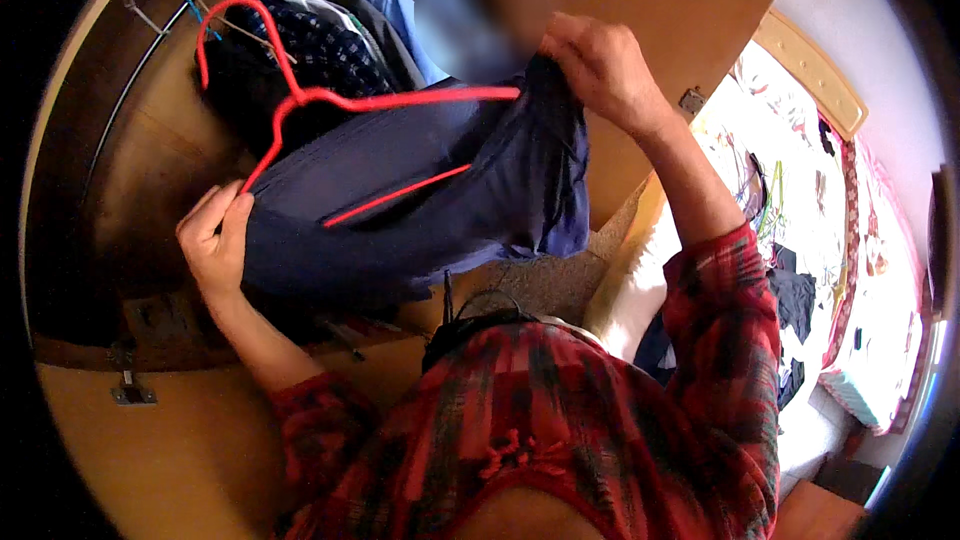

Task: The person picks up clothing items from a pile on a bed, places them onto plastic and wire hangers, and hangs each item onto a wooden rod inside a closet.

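A red hanger (400,99) lies partly inside a dark navy garment (350,165), its hook up at the left and its lower bar showing through the garment's opening. My left hand (217,238) pinches the garment's edge at the hanger's left end, thumb on top. Higher up on the right, my right hand (600,70) is closed on the bunched fabric beside the hanger's right end. Between my hands the cloth is stretched, and its lower part hangs down in folds. The fingertips of my right hand are partly hidden.
Several clothes (340,40) hang on a metal rail (140,90) in the open wardrobe. A brown wardrobe door (650,0) stands at the right, another (200,440) at the lower left. Beyond is a bed (740,120) with hangers (775,200) and dark clothes (795,295).
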Demonstrator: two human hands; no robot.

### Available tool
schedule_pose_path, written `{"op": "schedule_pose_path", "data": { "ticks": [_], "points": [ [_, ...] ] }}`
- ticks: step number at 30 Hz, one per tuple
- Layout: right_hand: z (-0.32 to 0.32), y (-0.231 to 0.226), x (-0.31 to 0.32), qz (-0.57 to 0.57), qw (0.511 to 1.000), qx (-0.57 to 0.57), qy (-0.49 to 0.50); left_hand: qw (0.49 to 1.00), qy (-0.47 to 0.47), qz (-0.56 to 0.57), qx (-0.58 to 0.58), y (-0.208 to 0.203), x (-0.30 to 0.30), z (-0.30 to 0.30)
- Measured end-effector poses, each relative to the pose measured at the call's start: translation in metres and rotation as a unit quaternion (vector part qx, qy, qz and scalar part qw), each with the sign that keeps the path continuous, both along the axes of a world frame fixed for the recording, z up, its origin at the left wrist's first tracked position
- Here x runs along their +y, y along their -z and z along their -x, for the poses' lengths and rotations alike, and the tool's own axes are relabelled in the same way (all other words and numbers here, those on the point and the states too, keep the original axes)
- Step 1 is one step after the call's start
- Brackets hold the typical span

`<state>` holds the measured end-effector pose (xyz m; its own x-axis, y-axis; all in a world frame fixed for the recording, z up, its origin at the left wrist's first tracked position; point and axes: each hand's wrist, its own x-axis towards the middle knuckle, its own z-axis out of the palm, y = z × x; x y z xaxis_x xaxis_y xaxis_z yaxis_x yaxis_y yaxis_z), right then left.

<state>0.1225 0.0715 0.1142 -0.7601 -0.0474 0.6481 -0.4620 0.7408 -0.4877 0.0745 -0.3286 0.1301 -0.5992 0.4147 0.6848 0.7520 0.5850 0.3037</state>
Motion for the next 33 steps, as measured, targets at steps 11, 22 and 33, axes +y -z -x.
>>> {"op": "schedule_pose_path", "data": {
  "ticks": [11,22,33],
  "points": [
    [0.006,0.0,0.05,-0.037,0.983,-0.177,-0.042,0.994,0.077,-0.017,0.081,-0.028,0.021,0.017],
    [-0.058,-0.039,0.036,0.127,0.958,-0.195,-0.17,0.999,-0.001,-0.041,0.003,-0.018,0.036,0.018],
    [-0.048,-0.03,0.016,0.094,0.991,0.079,0.044,0.997,0.008,-0.079,-0.023,-0.011,0.028,0.023]
  ]
}}
